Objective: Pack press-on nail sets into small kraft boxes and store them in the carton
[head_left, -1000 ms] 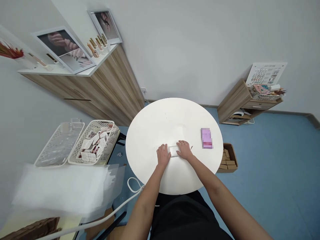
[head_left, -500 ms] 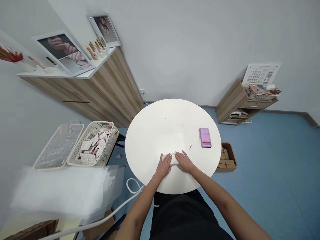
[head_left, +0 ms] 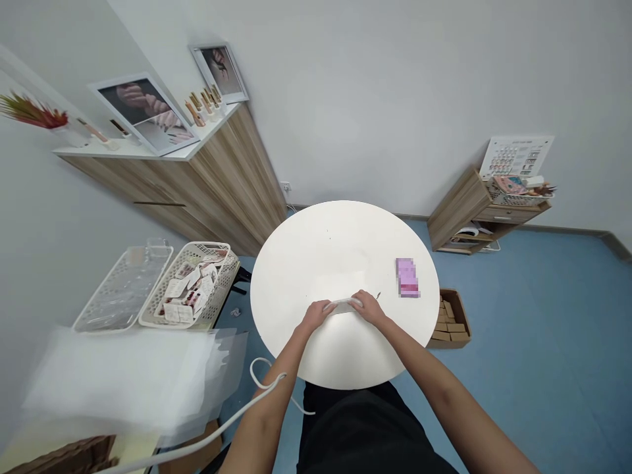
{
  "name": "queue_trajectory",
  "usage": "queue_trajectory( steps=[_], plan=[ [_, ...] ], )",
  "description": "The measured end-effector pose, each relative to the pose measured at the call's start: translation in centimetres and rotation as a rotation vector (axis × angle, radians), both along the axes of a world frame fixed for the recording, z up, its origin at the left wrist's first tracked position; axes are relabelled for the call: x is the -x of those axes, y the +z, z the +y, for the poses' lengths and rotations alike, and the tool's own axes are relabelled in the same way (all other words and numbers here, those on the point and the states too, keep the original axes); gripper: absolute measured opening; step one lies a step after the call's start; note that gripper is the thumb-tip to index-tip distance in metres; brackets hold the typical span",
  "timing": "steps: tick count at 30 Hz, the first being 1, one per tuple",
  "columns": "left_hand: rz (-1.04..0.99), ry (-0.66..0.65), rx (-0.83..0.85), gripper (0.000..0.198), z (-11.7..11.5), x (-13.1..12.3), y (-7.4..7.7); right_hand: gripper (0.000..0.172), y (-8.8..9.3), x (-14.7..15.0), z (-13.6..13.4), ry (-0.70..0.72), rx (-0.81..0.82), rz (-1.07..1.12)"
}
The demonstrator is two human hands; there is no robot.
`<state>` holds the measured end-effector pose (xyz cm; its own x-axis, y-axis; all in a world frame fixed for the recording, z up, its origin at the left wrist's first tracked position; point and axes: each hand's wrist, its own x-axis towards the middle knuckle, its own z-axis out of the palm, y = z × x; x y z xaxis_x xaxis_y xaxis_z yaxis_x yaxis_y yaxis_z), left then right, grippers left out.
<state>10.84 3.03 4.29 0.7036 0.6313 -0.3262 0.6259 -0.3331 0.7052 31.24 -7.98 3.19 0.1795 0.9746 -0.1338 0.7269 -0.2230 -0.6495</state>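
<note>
A small, flat white object (head_left: 342, 306), perhaps a slim box or packet, spans the gap between my hands near the front half of the round white table (head_left: 316, 263). My left hand (head_left: 315, 315) is curled around its left end. Around the right end, my right hand (head_left: 368, 308) has its fingers closed in the same way. The object looks slightly raised or tilted, and its ends are hidden by my fingers. A blurred purple box-like thing (head_left: 407, 276) lies on the table to the right. A small dark mark (head_left: 378, 295) shows beside my right hand.
On the left stand a white basket of cards (head_left: 185, 283) and a tray of clear plastic pieces (head_left: 126, 289). A white cable (head_left: 232, 421) loops near my left forearm. A cardboard box (head_left: 449, 319) sits on the floor at right. A wooden cabinet (head_left: 241, 178) stands behind.
My hands lay flat with fingers outstretched over the white object; now they grip its two ends, slightly further apart, and it appears tilted up. The view has shifted slightly.
</note>
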Motion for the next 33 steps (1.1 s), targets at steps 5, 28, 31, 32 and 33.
queue_trajectory(
  steps=[5, 28, 31, 32, 33],
  plan=[
    [0.093, 0.156, -0.133, 0.026, 0.2, -1.3, -1.5, 0.024, -1.8, -0.3, 2.5, -0.122, 0.077, -0.068],
    [0.201, -0.286, -0.728, 0.072, -6.6, -1.8, -4.6, 0.059, -2.7, 2.4, -3.4, -0.764, 0.215, -0.023],
    [0.211, -0.241, -0.731, 0.074, -7.8, -1.8, -5.2, 0.054, -2.6, 3.1, -3.9, -0.831, 0.269, 0.072],
    [0.212, -0.232, -0.731, 0.074, -8.2, -1.8, -5.3, 0.052, -2.6, 3.3, -3.8, -0.852, 0.287, 0.102],
    [0.212, -0.224, -0.729, 0.074, -8.5, -1.8, -5.4, 0.049, -2.8, 3.4, -3.7, -0.875, 0.303, 0.128]
  ],
)
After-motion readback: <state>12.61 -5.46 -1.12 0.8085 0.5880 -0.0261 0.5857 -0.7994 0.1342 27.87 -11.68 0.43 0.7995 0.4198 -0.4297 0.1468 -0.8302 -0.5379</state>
